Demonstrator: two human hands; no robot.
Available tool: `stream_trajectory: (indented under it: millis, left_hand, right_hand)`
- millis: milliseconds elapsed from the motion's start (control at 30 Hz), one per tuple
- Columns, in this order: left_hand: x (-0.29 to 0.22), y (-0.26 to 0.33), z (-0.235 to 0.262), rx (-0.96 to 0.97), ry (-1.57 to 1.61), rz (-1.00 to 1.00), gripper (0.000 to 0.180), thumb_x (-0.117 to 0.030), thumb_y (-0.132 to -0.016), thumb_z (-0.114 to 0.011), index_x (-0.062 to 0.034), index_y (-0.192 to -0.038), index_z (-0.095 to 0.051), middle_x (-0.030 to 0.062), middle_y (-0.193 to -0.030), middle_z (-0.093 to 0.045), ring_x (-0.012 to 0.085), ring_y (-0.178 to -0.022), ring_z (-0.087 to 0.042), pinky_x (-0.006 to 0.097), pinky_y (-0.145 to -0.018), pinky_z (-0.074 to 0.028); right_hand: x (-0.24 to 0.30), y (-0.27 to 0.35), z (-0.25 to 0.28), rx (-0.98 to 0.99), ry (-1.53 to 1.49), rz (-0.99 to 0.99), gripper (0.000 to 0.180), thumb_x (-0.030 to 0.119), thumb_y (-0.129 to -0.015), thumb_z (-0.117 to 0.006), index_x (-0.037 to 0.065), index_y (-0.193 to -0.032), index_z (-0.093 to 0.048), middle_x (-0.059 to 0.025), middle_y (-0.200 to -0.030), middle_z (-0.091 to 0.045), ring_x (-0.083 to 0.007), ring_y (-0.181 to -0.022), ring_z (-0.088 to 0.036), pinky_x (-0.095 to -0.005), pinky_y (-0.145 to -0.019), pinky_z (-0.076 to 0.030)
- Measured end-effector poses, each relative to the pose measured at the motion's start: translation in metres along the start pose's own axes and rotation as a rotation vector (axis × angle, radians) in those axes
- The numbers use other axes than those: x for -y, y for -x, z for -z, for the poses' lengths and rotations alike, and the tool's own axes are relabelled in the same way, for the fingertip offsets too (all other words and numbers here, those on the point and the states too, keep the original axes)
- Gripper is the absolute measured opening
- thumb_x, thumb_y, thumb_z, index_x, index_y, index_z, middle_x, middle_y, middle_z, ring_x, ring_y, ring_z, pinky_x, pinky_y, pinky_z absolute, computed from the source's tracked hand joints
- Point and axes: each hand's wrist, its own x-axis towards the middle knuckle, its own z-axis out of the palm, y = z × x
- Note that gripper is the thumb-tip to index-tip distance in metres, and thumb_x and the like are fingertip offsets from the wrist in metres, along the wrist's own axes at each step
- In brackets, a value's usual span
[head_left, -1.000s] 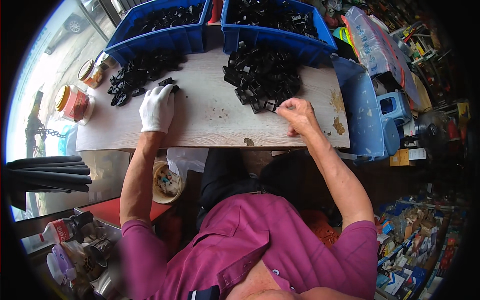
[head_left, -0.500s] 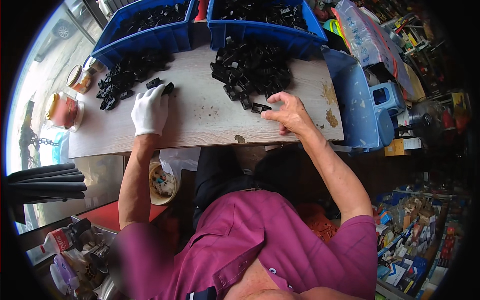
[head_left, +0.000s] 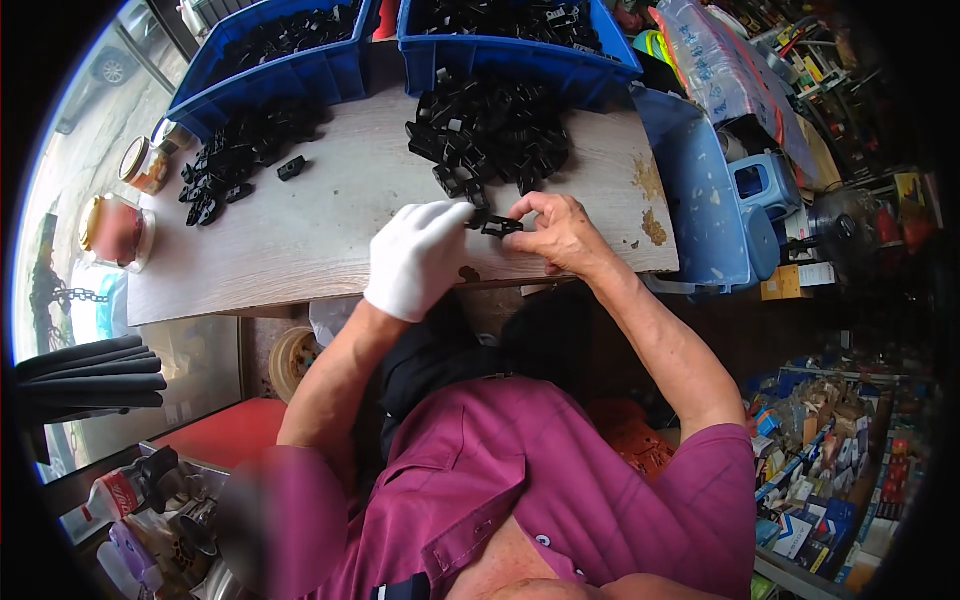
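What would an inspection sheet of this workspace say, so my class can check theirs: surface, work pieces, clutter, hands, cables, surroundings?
Surface: pale wood-grain table, worn, with brown patches at its right side and front edge.
Work pieces: black parts in a left pile and right pile; more in two blue bins behind; one loose part beside the left pile.
Clutter: jars at the table's left end.
Hands: right hand, bare, pinches a black part; left hand, white-gloved, beside it, grip unclear.
Cables: nothing seen.
Surroundings: blue stool and crowded shelves at right.
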Motion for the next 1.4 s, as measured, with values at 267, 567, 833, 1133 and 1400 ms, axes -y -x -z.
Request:
stream_trajectory:
  millis: [267,567,833,1133,1400]
  left_hand:
    - [-0.003,-0.014,-0.035,0.140,0.012,-0.134,0.028,-0.008,-0.078,-0.068,-0.0134,-0.105,-0.070,0.0049,-0.094,-0.066,0.0282,-0.084,-0.065,0.039,-0.071,-0.056]
    - [-0.010,-0.011,-0.029,0.193,-0.046,-0.148,0.028,-0.013,-0.080,-0.066,-0.0128,-0.108,-0.068,0.0034,-0.097,-0.064,0.0258,-0.087,-0.064,0.039,-0.071,-0.052]
    - [-0.018,-0.006,-0.025,0.217,-0.118,-0.127,0.022,-0.008,-0.077,-0.064,-0.0092,-0.098,-0.063,0.0036,-0.097,-0.062,0.0273,-0.086,-0.061,0.041,-0.068,-0.048]
    - [0.005,0.003,-0.005,-0.146,0.027,0.115,0.027,0.001,-0.080,-0.068,-0.0083,-0.105,-0.073,0.0124,-0.102,-0.070,0.0339,-0.093,-0.065,0.040,-0.082,-0.055]
    - [0.029,-0.030,-0.002,0.130,-0.304,0.016,0.018,-0.022,-0.079,-0.074,-0.0136,-0.094,-0.071,0.0087,-0.094,-0.068,0.0331,-0.094,-0.064,0.044,-0.071,-0.056]
  right_hand:
    - [-0.013,-0.004,-0.003,-0.057,-0.012,0.059,0.025,0.005,-0.080,-0.069,0.001,-0.105,-0.072,-0.0032,-0.058,-0.061,-0.0097,-0.046,-0.055,-0.0278,-0.045,-0.041]
    - [-0.010,-0.002,0.000,-0.042,-0.038,0.045,0.026,0.004,-0.082,-0.069,0.001,-0.107,-0.072,-0.0021,-0.059,-0.062,-0.0073,-0.048,-0.053,-0.0276,-0.047,-0.041]
    - [-0.013,-0.004,0.000,-0.010,-0.033,0.050,0.029,0.005,-0.083,-0.071,0.000,-0.111,-0.070,-0.0012,-0.058,-0.060,-0.0081,-0.047,-0.054,-0.0272,-0.045,-0.041]
    - [-0.017,0.007,0.017,-0.027,-0.187,-0.006,0.030,0.017,-0.084,-0.082,0.003,-0.106,-0.066,0.0026,-0.059,-0.056,-0.0084,-0.046,-0.055,-0.0252,-0.042,-0.048]
    - [-0.058,-0.001,0.101,-0.869,-0.604,-0.085,0.034,0.022,-0.089,-0.080,0.008,-0.116,-0.066,0.0006,-0.057,-0.051,-0.0146,-0.052,-0.060,-0.0384,-0.052,-0.062]
